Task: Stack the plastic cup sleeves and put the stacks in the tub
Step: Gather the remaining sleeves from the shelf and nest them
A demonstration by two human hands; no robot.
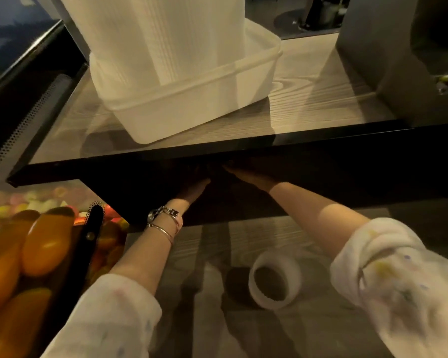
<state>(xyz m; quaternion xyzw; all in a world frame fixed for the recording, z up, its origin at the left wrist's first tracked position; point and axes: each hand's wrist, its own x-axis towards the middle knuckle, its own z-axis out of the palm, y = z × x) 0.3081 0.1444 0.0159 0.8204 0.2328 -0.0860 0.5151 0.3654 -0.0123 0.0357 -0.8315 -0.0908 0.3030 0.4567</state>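
Note:
A white plastic tub [192, 109] stands on the wooden counter, with tall stacks of white cup sleeves [161, 40] rising out of it. One loose white sleeve [276, 280] lies on its side on the lower wooden surface, between my forearms. My left hand [193, 188] and my right hand [246, 173] both reach into the dark space under the counter's black edge. Their fingers are lost in shadow, so I cannot make out whether they hold anything.
The black counter edge [217, 151] juts over my hands. A display case with orange and coloured items [36, 241] sits at the left. A grey box-like unit [398, 60] stands on the counter at the right.

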